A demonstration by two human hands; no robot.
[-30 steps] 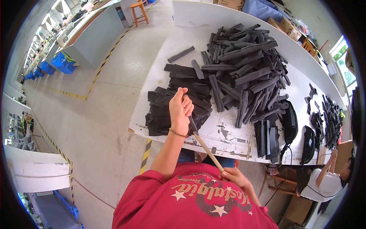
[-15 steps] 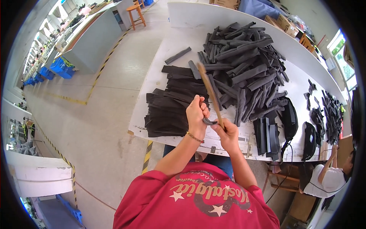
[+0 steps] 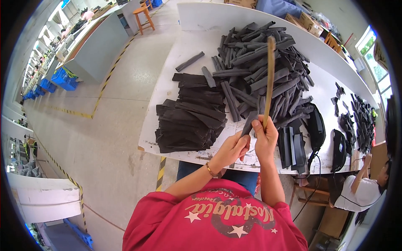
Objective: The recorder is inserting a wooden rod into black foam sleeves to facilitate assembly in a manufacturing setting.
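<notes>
My right hand (image 3: 266, 137) is closed around the lower end of a long thin wooden stick (image 3: 270, 79), which points up and away over the table. A dark grey fabric tube (image 3: 250, 122) lies against the thumb of that hand. Just left of it, my left hand (image 3: 235, 149) is closed on the tube's near end. Beyond both hands spreads a big heap of similar grey fabric tubes (image 3: 268, 62). To the left lies a layered stack of flat black fabric strips (image 3: 190, 121).
A white table (image 3: 167, 90) with a raised back panel (image 3: 234, 14) carries everything. Black curved pouches (image 3: 317, 129) and a small stack of strips (image 3: 289, 146) lie to the right. A co-worker (image 3: 360, 188) sits at the far right. A wooden stool (image 3: 143, 19) stands beyond.
Both hands have shifted; the right one moved right and farther out. The stick, earlier leaning left, now stands more upright and farther right. More of the grey tube shows between the hands.
</notes>
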